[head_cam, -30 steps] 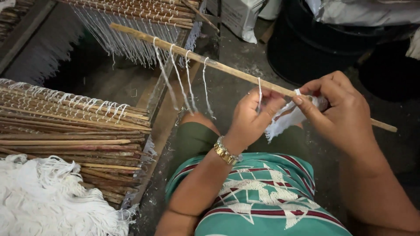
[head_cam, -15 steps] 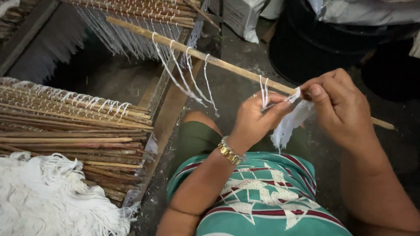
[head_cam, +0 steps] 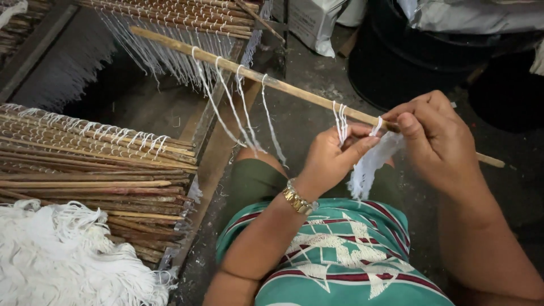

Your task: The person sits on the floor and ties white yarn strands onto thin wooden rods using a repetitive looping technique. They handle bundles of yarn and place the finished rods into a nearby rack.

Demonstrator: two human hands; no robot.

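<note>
A long thin wooden stick [head_cam: 294, 90] runs from upper left to right across my lap, with several white strings knotted on it and hanging down. My left hand [head_cam: 331, 158], a gold watch on its wrist, pinches white strings [head_cam: 340, 118] looped over the stick. My right hand [head_cam: 436, 139] grips the stick further right and holds a bunch of white strings [head_cam: 368, 167] that hangs below it between the two hands.
A stack of sticks wound with string [head_cam: 90, 170] lies at left over a wooden frame [head_cam: 212, 150]. A heap of white fringe [head_cam: 62, 260] sits at lower left. More strung sticks [head_cam: 187, 14] at top. A dark round tub [head_cam: 413, 62] stands at upper right on the concrete floor.
The stick has shifted slightly. Both hands have moved a little along it, and my left hand has drawn a loop of strings up over the stick.
</note>
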